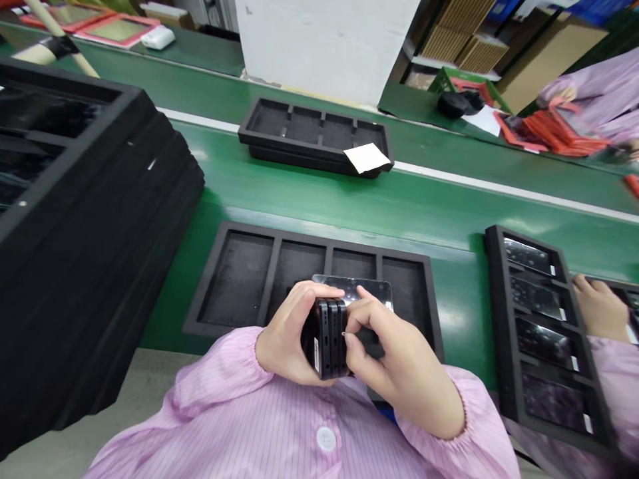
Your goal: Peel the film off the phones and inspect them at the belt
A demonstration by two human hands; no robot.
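My left hand (292, 332) is wrapped around several black phones (328, 339) pressed together in a stack, their port ends turned up toward me. A white label shows on the leftmost one. At the stack's right side, my right hand (387, 346) pinches thumb and forefinger together, with a tiny pale tip between them that is too small to name. Just behind my hands lies another phone (383, 291), its glossy face up, over the black foam tray (212, 283). That tray has a row of compartments, partly hidden by my hands.
Tall stacked black trays (150, 199) stand at the left. Further back are more trays (259, 148) with a white paper (367, 158) on them. At right, a tray (506, 359) holds several phones; a co-worker's hand (602, 309) is beside it. Green bench (424, 199) beneath.
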